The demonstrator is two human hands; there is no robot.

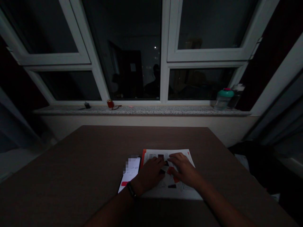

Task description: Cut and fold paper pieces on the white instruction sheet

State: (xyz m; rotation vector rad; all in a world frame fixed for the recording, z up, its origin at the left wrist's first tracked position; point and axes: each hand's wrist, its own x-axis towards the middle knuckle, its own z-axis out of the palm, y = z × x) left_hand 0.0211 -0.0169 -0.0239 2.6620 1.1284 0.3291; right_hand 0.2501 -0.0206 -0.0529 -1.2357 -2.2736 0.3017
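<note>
We find our left hand (149,175) and right hand (183,168) both open and palm down on a printed sheet (182,157) with a red edge, their fingertips nearly meeting; neither visibly grips anything. The sheet lies near the front of a dark wood-grain table (71,164), with small dark pieces (172,186) and red pieces (170,170) on it, some partly under our fingers. Just beside the sheet, a lit smartphone (130,173) lies under the edge of our left hand, and a dark wristband (131,190) circles that wrist. Beyond the table, on a speckled stone windowsill (153,110), stands a clear jar (222,102) with a teal lid; it is too dim for us to tell what it holds. A bottle (236,97) stands just behind it. Far to the left sits a small red cup (110,103), its contents hidden, beside a thin dark cord (116,107).
</note>
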